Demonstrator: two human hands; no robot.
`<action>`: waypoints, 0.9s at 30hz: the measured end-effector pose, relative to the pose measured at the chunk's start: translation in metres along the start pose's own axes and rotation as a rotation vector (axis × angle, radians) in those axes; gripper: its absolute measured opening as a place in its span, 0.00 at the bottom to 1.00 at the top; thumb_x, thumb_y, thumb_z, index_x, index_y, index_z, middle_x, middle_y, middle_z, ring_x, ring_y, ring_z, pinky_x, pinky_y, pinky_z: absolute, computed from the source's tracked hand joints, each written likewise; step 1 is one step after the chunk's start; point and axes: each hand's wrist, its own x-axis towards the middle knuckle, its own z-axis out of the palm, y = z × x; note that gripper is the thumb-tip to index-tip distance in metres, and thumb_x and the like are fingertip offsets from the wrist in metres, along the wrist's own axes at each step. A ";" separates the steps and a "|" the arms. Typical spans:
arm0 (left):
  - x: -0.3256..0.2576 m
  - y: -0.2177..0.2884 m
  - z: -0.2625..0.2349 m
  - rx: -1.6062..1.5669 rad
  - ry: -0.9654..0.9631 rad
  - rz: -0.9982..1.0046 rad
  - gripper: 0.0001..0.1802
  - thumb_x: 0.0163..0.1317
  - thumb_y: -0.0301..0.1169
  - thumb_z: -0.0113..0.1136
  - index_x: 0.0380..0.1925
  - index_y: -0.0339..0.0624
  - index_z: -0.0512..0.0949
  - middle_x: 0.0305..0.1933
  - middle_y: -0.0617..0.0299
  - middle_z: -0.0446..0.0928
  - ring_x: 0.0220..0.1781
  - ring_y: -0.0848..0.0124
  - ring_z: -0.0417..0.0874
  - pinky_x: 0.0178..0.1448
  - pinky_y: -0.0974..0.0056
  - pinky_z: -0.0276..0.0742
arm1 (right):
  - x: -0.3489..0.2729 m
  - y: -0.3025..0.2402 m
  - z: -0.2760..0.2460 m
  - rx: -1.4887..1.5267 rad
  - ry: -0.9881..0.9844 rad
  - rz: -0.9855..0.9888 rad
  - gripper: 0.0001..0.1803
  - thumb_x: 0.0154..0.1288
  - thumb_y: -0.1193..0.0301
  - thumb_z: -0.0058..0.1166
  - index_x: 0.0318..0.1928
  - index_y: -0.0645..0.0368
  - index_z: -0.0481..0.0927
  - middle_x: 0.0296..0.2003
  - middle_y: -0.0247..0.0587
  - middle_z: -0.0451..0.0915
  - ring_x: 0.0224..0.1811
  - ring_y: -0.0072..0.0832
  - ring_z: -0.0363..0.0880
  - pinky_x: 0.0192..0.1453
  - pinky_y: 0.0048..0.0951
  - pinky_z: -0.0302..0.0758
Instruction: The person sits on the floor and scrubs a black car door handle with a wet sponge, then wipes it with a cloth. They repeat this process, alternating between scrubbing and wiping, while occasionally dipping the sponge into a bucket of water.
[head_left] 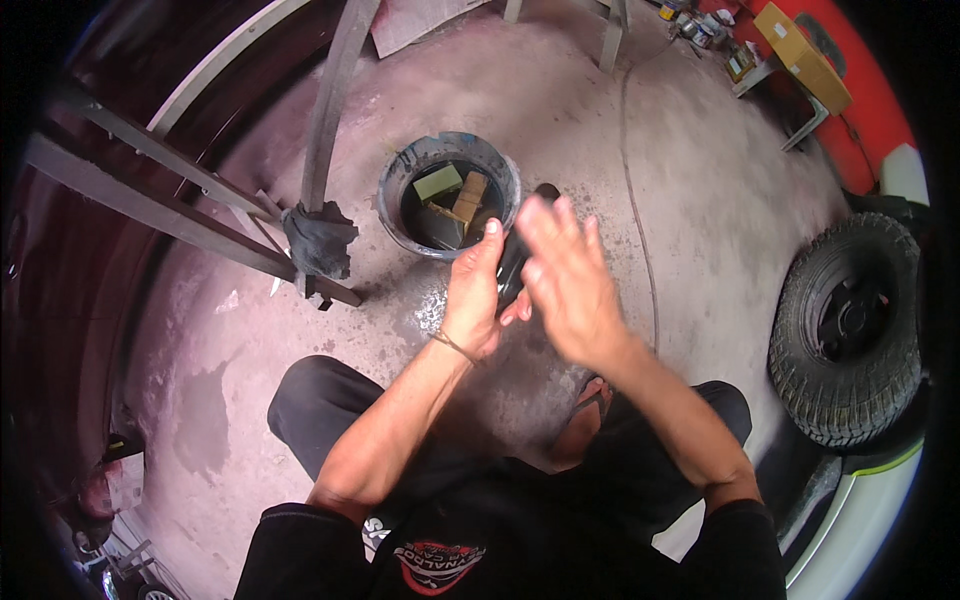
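Note:
My left hand (474, 292) is closed around a glossy black part (512, 268), its thumb along the near side. Much of that part is hidden behind my hands, so I cannot tell its full shape. My right hand (572, 285) lies over the part's right side with fingers stretched out and slightly blurred; what is under its palm does not show. Just beyond my left hand stands a grey bucket (391, 226) of dark water. In it are a pale green block (438, 183), a brown block (469, 197) and a dark flat piece (441, 226).
Metal stand legs (325, 120) rise at the left, a dark cloth (320, 240) wrapped at their joint. A cable (638, 200) crosses the floor. At the right is a big tyre (848, 330); farther back, a cardboard box (803, 60) sits on a small stand. My sandalled foot (585, 420) is below.

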 end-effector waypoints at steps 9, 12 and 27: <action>-0.004 0.011 0.010 -0.072 -0.212 0.067 0.27 0.87 0.50 0.49 0.61 0.38 0.83 0.56 0.58 0.90 0.30 0.73 0.87 0.33 0.69 0.82 | 0.031 0.060 -0.040 1.148 0.264 0.638 0.37 0.89 0.46 0.35 0.79 0.62 0.72 0.76 0.43 0.76 0.78 0.36 0.74 0.84 0.39 0.68; 0.005 0.006 0.004 -0.213 -0.100 0.039 0.24 0.86 0.49 0.52 0.61 0.40 0.83 0.52 0.59 0.90 0.38 0.75 0.88 0.43 0.68 0.86 | 0.035 0.054 -0.067 1.479 0.323 0.717 0.30 0.86 0.57 0.46 0.76 0.65 0.74 0.72 0.49 0.78 0.72 0.41 0.81 0.75 0.51 0.81; 0.011 -0.016 0.035 -0.114 0.003 0.281 0.14 0.84 0.41 0.61 0.44 0.44 0.88 0.40 0.73 0.87 0.37 0.86 0.81 0.42 0.74 0.77 | 0.046 0.021 -0.047 1.252 0.343 0.693 0.16 0.74 0.62 0.73 0.55 0.52 0.83 0.39 0.25 0.85 0.38 0.17 0.83 0.36 0.24 0.75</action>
